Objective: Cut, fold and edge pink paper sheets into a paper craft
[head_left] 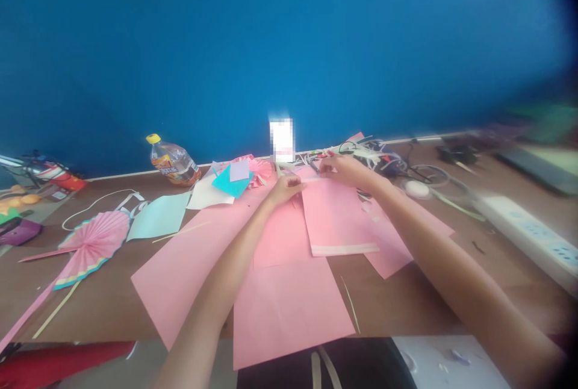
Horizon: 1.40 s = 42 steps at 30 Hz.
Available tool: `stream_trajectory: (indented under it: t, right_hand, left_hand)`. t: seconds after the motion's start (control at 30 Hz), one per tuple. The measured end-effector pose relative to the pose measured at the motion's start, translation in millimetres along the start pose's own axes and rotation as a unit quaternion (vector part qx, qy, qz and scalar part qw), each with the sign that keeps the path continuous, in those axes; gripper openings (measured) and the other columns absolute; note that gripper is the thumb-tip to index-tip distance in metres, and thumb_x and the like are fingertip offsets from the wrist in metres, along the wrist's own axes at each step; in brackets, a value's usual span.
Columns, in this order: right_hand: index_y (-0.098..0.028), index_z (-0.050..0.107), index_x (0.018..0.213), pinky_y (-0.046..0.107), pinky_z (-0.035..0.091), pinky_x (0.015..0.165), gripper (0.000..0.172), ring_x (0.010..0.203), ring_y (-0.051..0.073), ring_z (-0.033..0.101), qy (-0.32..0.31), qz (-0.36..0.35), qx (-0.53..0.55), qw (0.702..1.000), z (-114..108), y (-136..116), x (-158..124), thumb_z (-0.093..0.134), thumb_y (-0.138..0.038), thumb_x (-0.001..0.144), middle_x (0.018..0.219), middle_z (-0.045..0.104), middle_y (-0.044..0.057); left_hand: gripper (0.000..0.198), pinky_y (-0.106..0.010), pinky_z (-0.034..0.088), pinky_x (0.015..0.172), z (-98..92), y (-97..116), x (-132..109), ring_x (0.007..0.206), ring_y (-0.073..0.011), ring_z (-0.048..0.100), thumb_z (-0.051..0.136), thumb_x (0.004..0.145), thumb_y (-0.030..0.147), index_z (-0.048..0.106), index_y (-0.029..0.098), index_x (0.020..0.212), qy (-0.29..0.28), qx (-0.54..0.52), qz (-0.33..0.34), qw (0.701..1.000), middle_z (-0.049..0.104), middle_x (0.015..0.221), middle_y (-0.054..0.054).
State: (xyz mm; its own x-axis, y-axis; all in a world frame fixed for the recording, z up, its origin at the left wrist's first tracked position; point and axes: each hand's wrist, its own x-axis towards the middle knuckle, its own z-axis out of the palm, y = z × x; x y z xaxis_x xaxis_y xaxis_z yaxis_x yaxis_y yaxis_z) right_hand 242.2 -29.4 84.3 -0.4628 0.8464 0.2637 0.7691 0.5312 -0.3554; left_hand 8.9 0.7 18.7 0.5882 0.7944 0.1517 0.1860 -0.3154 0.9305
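A pink paper sheet (pixel 341 214) with a pale strip along its near edge lies over other pink sheets on the table. At its far left corner, my left hand (pixel 285 191) is closed, fingertips pinching the paper. My right hand (pixel 338 170) is over the far edge of the same sheet, its fingers curled in a pinch; what they hold is too small to make out. Beneath my forearms spread a large pink sheet (pixel 289 311) overhanging the near table edge and another pink sheet (pixel 180 280) to the left.
A pleated pink paper fan (pixel 102 238) lies at the left, near a pale green sheet (pixel 159 217). A plastic bottle (pixel 174 160) with a yellow cap leans by the blue wall. Paper scraps (pixel 374 157) pile up behind my right hand. A white power strip (pixel 528 232) lies at the right.
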Motion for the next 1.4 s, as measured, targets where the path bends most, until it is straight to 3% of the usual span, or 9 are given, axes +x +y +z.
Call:
stream_trajectory:
  t: [0.07,0.13,0.27,0.53,1.4]
  right_hand:
    - [-0.017,0.063,0.087,0.032,0.032,0.077,0.014,0.090,0.024,0.053,0.062,-0.023,-0.075,0.995,2.9,-5.6,2.1,0.051,-0.024,0.083,0.092,0.065,0.010]
    - [-0.017,0.063,0.087,0.032,0.032,0.078,0.016,0.091,0.024,0.053,0.077,-0.053,-0.088,0.992,7.0,-12.8,4.1,0.049,-0.023,0.086,0.093,0.064,0.011]
    - [-0.017,0.065,0.087,0.027,0.033,0.069,0.021,0.081,0.019,0.054,0.034,-0.096,-0.023,0.995,18.4,-27.7,6.0,0.044,-0.021,0.089,0.091,0.064,0.010]
    - [-0.016,0.066,0.083,0.026,0.035,0.066,0.019,0.076,0.018,0.055,0.015,-0.072,0.017,0.997,31.2,-31.3,6.6,0.047,-0.018,0.086,0.085,0.065,0.008]
    - [-0.014,0.060,0.079,0.026,0.037,0.065,0.018,0.070,0.016,0.054,-0.007,-0.066,0.054,0.996,33.2,-27.6,6.7,0.043,-0.014,0.085,0.078,0.063,0.008]
  left_hand:
    - [0.040,-0.024,0.032,0.054,3.4,-1.8,-1.0,0.053,-0.0090,0.043,0.061,0.074,0.052,0.053,0.014,0.065,0.027,-0.017,-0.018,0.999,0.050,0.055,0.002]
    - [0.040,-0.025,0.033,0.055,5.5,-2.3,-1.6,0.054,-0.0093,0.045,0.061,0.073,0.052,0.055,0.014,0.068,0.040,-0.027,-0.029,0.998,0.052,0.057,0.001]
    - [0.038,-0.025,0.036,0.058,7.8,-0.9,-2.6,0.059,-0.0108,0.048,0.062,0.074,0.051,0.060,0.013,0.074,0.030,-0.034,-0.015,0.999,0.055,0.062,0.000]
    - [0.033,-0.025,0.038,0.066,11.3,-5.7,-3.5,0.070,-0.0120,0.051,0.065,0.074,0.043,0.066,0.013,0.086,0.020,-0.037,0.015,0.999,0.062,0.079,-0.003]
    - [0.029,-0.025,0.039,0.068,9.4,-3.6,-3.3,0.067,-0.0104,0.050,0.067,0.072,0.039,0.065,0.011,0.080,-0.012,-0.059,0.008,0.998,0.060,0.073,-0.002]
